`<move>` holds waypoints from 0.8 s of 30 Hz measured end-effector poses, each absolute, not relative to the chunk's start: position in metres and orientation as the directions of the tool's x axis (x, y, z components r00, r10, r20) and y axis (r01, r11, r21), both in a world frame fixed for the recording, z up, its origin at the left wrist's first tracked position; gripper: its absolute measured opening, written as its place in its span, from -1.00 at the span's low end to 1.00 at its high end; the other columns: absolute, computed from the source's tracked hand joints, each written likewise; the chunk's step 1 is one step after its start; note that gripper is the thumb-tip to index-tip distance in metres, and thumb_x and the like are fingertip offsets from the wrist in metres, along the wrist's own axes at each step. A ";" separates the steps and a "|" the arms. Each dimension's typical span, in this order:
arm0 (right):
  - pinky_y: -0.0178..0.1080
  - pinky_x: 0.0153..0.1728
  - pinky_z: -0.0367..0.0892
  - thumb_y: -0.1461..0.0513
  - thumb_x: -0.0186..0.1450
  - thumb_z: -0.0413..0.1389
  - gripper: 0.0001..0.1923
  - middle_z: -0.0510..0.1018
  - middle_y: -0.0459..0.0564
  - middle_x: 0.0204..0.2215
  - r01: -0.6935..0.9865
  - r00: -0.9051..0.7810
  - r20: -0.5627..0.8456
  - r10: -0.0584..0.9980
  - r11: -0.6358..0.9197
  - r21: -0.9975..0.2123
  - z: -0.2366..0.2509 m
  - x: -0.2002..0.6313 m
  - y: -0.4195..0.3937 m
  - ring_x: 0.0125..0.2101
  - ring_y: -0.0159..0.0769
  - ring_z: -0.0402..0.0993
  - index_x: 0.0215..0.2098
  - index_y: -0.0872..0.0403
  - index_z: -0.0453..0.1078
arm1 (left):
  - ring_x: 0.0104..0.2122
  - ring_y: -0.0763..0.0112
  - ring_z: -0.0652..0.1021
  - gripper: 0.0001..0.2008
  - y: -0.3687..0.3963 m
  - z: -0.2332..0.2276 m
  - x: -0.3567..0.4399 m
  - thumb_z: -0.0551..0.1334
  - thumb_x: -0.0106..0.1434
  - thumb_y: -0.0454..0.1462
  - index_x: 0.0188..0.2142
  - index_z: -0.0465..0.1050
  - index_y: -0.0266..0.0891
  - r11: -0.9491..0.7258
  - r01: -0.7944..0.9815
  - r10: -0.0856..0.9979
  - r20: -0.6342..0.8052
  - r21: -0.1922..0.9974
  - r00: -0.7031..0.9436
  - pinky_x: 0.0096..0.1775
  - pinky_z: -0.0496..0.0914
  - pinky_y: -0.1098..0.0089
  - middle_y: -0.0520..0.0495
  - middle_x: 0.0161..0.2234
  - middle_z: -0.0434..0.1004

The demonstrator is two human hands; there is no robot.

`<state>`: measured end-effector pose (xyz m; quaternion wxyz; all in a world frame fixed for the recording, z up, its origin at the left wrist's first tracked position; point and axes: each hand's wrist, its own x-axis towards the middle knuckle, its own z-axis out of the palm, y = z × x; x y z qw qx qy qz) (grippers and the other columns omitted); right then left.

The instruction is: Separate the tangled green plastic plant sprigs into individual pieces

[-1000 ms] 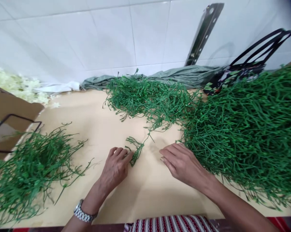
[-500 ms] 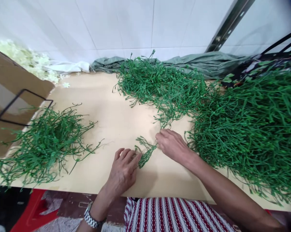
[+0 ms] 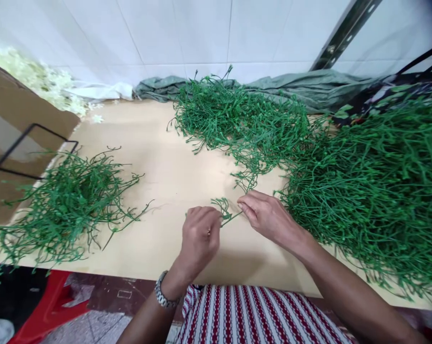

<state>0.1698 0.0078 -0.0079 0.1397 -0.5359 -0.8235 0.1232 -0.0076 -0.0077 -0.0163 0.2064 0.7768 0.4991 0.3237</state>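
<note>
No readable text, labels, brands, numbers or signs in view; nothing legible on any surface.

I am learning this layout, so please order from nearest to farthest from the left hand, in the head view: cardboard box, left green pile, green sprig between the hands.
From the left hand:
1. Green sprig, just to its right.
2. Left green pile, left of the hand.
3. Cardboard box, at the picture's left edge.

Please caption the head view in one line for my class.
Right hand pinching a green sprig by its stem, left hand at its branches, amid piled greenery.
</note>
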 end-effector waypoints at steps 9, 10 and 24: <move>-0.30 -0.33 0.31 0.31 0.30 -0.09 -0.79 0.49 0.03 -0.37 0.782 -0.393 0.292 0.872 0.484 -0.393 -0.008 0.171 -0.008 -0.36 -0.32 0.42 -0.21 0.12 0.36 | -0.45 0.44 0.39 -0.84 -0.010 -0.016 -0.025 0.06 0.23 -0.27 -0.45 0.32 -0.24 -0.095 0.524 0.986 0.154 0.846 -0.070 -0.36 0.30 0.40 0.02 -0.50 0.37; -0.29 -0.32 0.33 0.30 0.30 -0.10 -0.79 0.49 0.04 -0.36 0.772 -0.396 0.300 0.868 0.492 -0.403 -0.008 0.170 -0.010 -0.36 -0.31 0.42 -0.19 0.13 0.35 | -0.42 0.42 0.40 -0.84 -0.010 -0.016 -0.026 0.06 0.22 -0.28 -0.46 0.33 -0.23 -0.137 0.572 0.979 0.199 0.808 -0.047 -0.31 0.30 0.37 0.01 -0.49 0.39; -0.19 -0.32 0.34 0.44 0.24 -0.14 -0.75 0.43 0.06 -0.38 0.690 -0.630 0.190 0.753 0.655 -0.308 -0.008 0.146 -0.030 -0.36 -0.27 0.35 -0.25 0.16 0.34 | -0.38 0.36 0.43 -0.80 -0.005 0.009 -0.004 0.07 0.21 -0.25 -0.42 0.43 -0.25 -0.269 0.622 0.931 0.034 0.735 0.363 -0.27 0.28 0.32 -0.04 -0.44 0.47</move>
